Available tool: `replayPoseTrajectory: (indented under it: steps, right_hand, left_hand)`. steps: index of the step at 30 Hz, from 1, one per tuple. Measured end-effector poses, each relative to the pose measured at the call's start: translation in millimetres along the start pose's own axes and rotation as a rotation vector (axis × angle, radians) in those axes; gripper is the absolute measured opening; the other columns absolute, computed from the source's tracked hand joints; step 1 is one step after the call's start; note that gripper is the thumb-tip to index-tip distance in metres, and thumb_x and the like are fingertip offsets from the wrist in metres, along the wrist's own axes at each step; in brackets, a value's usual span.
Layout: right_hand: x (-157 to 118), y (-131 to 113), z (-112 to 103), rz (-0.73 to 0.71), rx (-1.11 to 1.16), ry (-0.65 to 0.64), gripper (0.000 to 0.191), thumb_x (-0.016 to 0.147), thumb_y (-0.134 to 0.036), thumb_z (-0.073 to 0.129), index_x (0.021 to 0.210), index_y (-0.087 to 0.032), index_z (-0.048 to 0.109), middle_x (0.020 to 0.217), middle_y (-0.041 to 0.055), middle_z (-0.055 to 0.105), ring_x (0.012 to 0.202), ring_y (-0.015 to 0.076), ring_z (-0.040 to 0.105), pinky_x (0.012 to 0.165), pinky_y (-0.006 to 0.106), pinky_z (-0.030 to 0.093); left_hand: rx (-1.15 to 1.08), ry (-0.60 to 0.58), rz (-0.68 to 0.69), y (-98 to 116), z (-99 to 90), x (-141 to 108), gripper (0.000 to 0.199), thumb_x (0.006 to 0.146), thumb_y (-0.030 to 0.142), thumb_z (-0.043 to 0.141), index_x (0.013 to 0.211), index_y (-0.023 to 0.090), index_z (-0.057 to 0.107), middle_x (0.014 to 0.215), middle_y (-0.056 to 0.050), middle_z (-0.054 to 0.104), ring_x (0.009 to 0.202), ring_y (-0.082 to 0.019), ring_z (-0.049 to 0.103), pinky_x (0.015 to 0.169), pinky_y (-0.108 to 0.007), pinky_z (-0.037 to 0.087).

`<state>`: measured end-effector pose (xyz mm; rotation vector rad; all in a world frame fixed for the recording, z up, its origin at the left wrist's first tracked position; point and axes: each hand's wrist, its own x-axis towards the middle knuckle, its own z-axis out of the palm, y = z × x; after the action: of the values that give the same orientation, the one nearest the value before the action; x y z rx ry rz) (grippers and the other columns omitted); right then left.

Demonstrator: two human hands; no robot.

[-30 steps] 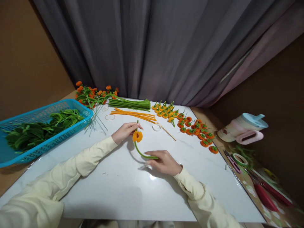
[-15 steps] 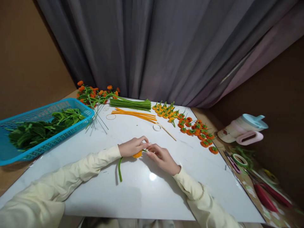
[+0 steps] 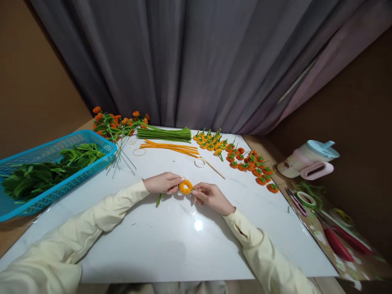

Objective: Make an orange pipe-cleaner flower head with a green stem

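A fuzzy yellow-orange ring [image 3: 185, 192], apparently bent from chenille stem, is held up between my two hands over the white tabletop. My left hand [image 3: 163, 182] pinches its left side with thumb and fingers. At the right side, my right hand [image 3: 212, 198] has its fingertips closed on a short green piece that meets the ring. A green chenille stem [image 3: 159, 199] sticks out below my left hand; its upper part is hidden behind the fingers. Farther back lie orange chenille stems [image 3: 170, 147] and a bundle of green chenille stems [image 3: 163, 134].
A blue basket [image 3: 76, 169] of green leaves stands at left, by orange flowers [image 3: 114, 120]. Yellow flower heads [image 3: 211, 143] and orange flower heads [image 3: 251, 161] lie back right. A white ring [image 3: 200, 163] touches a wooden stick [image 3: 216, 168]. A cup [image 3: 306, 159], tape [image 3: 305, 199] and red-handled pliers [image 3: 338, 245] are right.
The yellow-orange ring, mostly covered by my left hand before, has been raised and turned so its open middle faces me. My hands moved slightly apart, and less green stem hangs below.
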<state>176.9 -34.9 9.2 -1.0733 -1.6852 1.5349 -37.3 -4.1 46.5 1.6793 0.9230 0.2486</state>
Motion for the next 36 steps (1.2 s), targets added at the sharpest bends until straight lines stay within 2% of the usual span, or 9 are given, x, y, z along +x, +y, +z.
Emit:
replayPoseTrajectory:
  steps: [3,7,10,16,21,27,33,36]
  right_hand:
    - [-1.3,-5.4,-1.0,0.078,0.01,-0.079,0.036,0.072,-0.049,0.062,0.073,-0.013,0.055,0.051,-0.0013,0.056,0.038,0.0065,0.04,0.04,0.02,0.033]
    - [-3.5,-12.8,-6.4,0.105,-0.046,-0.08,0.033,0.072,-0.045,0.062,0.067,-0.014,0.054,0.041,-0.0044,0.049,0.035,0.0052,0.033,0.038,0.019,0.025]
    - [-4.3,-14.0,-10.0,0.107,-0.065,-0.084,0.031,0.071,-0.044,0.061,0.066,-0.014,0.054,0.04,-0.0049,0.047,0.035,0.0059,0.034,0.038,0.019,0.026]
    - [-4.9,-14.3,-15.4,0.079,-0.064,-0.091,0.031,0.071,-0.043,0.062,0.064,-0.014,0.053,0.042,-0.0044,0.046,0.039,0.0078,0.04,0.041,0.02,0.028]
    - [-4.4,-15.6,-18.8,0.086,-0.07,-0.096,0.032,0.07,-0.044,0.063,0.062,-0.015,0.052,0.041,-0.0042,0.046,0.039,0.0078,0.04,0.04,0.02,0.027]
    - [-7.2,-18.0,-23.2,0.085,-0.093,-0.151,0.033,0.069,-0.045,0.063,0.061,-0.015,0.052,0.043,-0.0049,0.045,0.039,0.0076,0.041,0.041,0.02,0.03]
    - [-11.0,-23.9,-28.1,0.067,-0.091,-0.195,0.033,0.07,-0.045,0.064,0.063,-0.014,0.054,0.046,-0.0044,0.047,0.04,0.0077,0.042,0.042,0.021,0.033]
    - [-9.9,-22.2,-26.8,0.079,-0.054,-0.235,0.035,0.069,-0.047,0.065,0.064,-0.014,0.054,0.045,-0.0045,0.048,0.039,0.0076,0.042,0.041,0.02,0.034]
  left_hand:
    - [0.093,0.033,0.015,1.1,2.1,-0.8,0.053,0.081,0.061,0.036,0.055,0.016,0.046,0.04,0.006,0.039,0.039,-0.006,0.032,0.044,-0.02,0.03]
    - [0.119,0.042,-0.047,3.6,-0.2,-3.5,0.051,0.08,0.059,0.041,0.053,0.016,0.049,0.035,0.005,0.04,0.034,-0.007,0.032,0.042,-0.02,0.03]
    - [0.107,0.036,-0.057,5.6,-4.6,-5.5,0.05,0.08,0.056,0.043,0.052,0.015,0.05,0.033,0.005,0.04,0.032,-0.006,0.032,0.042,-0.02,0.03]
    - [0.066,-0.064,-0.07,5.0,-13.4,-7.5,0.048,0.08,0.052,0.045,0.051,0.015,0.05,0.032,0.005,0.041,0.031,-0.006,0.032,0.042,-0.02,0.029]
    - [0.049,-0.09,-0.094,4.2,-19.8,-8.3,0.045,0.08,0.051,0.047,0.053,0.015,0.052,0.031,0.005,0.041,0.03,-0.007,0.032,0.042,-0.021,0.029]
    - [0.047,-0.181,-0.095,7.5,-27.9,-14.5,0.045,0.081,0.049,0.047,0.052,0.015,0.053,0.03,0.003,0.041,0.03,-0.007,0.032,0.043,-0.022,0.029]
    - [0.088,-0.255,-0.085,11.6,-38.5,-22.9,0.041,0.079,0.047,0.05,0.057,0.014,0.061,0.03,0.003,0.043,0.031,-0.008,0.029,0.041,-0.022,0.024]
    - [0.092,-0.313,-0.113,8.9,-37.4,-20.6,0.043,0.079,0.049,0.05,0.061,0.013,0.064,0.035,0.001,0.048,0.034,-0.008,0.034,0.041,-0.021,0.028]
